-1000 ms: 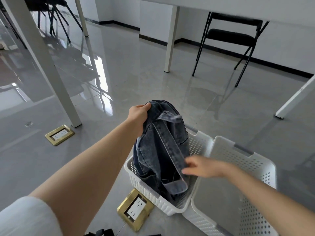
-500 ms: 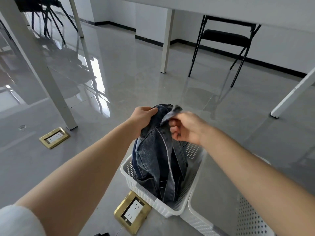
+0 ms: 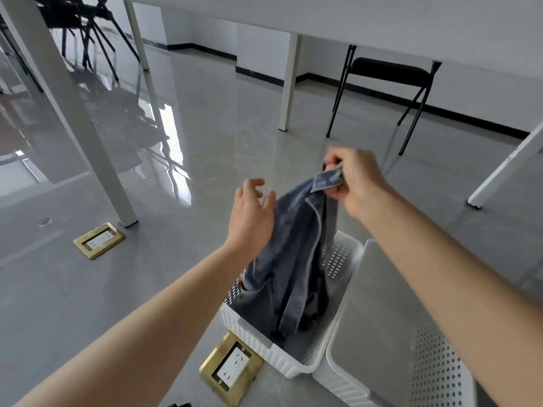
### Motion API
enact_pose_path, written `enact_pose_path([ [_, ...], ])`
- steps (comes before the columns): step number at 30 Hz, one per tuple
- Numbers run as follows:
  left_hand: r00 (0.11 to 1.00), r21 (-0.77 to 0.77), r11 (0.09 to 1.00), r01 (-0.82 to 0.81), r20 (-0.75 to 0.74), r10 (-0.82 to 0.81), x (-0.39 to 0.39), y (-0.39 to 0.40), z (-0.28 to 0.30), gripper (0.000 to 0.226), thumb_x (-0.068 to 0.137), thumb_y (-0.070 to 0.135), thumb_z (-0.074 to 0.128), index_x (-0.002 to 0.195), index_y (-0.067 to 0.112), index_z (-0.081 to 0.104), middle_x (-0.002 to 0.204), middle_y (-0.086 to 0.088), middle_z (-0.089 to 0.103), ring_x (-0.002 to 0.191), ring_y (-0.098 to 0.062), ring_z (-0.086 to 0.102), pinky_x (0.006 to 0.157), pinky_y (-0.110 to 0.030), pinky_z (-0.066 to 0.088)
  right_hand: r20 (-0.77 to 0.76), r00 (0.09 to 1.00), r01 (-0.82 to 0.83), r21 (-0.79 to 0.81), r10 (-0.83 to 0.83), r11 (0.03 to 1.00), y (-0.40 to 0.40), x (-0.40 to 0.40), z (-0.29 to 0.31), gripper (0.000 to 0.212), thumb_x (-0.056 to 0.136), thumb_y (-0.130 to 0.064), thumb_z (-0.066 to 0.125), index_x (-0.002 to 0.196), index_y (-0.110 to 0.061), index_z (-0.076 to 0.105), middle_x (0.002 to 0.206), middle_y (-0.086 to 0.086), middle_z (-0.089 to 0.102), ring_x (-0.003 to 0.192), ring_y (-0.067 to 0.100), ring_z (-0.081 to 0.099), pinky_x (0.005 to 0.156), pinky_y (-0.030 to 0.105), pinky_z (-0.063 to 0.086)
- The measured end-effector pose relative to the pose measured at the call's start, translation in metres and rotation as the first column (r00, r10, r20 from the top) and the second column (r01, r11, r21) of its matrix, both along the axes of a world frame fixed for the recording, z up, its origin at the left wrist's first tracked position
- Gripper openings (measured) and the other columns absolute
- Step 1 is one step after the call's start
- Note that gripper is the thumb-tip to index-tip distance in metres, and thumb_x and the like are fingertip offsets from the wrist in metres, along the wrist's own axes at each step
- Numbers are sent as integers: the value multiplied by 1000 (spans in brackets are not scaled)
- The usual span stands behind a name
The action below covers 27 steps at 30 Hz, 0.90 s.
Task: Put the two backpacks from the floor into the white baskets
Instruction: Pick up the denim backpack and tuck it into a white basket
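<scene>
A blue denim backpack [image 3: 293,259] stands upright inside the left white basket [image 3: 264,348], its top rising above the rim. My right hand [image 3: 352,180] pinches the backpack's top loop and holds it up. My left hand [image 3: 249,212] hovers just left of the backpack's top with fingers spread, holding nothing. A second white basket [image 3: 382,333] sits right beside the first, on the right, with nothing visible in it; my right forearm crosses over it. No second backpack is in view.
Two brass floor sockets are set in the grey tiles, one [image 3: 230,368] in front of the left basket and one [image 3: 98,240] further left. White table legs [image 3: 73,118] stand at left and centre back. A black folding chair [image 3: 388,83] stands behind.
My left hand let go of the backpack's top and opened. My right hand rose from the strap low in the basket to the top loop and lifted it.
</scene>
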<state>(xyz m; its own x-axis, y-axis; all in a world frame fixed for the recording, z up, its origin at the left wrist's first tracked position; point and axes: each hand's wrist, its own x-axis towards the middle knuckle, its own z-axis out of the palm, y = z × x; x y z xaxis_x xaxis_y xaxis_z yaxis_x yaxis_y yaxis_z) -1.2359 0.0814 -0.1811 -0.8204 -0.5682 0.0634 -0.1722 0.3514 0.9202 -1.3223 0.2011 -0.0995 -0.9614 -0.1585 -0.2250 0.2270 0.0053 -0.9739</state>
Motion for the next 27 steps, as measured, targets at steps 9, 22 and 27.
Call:
enact_pose_path([
  [9,997,-90,996,-3,71,9,8,17,-26,23,92,23,53,71,17,57,70,-4,60,73,-30,57,57,-31,37,-65,979,-195,-28,193,980,4,7,-12,29,92,-22,53,63,-16,59,47,-8,58,46,7,55,55,23,44],
  [22,921,2,929,370,131,-367,20,0,-11,46,89,28,64,54,7,43,53,-2,34,48,-16,28,51,-28,24,-49,739,-537,560,672,631,35,-34,-105,73,86,15,37,144,-30,32,122,17,55,79,16,54,54,19,43],
  [27,878,10,897,442,196,-436,28,-12,-10,41,89,29,64,59,9,45,58,-6,40,51,-15,34,50,-28,28,-3,705,-556,618,709,556,23,-45,-106,10,94,-6,51,100,-7,59,77,13,58,58,13,55,45,21,38],
])
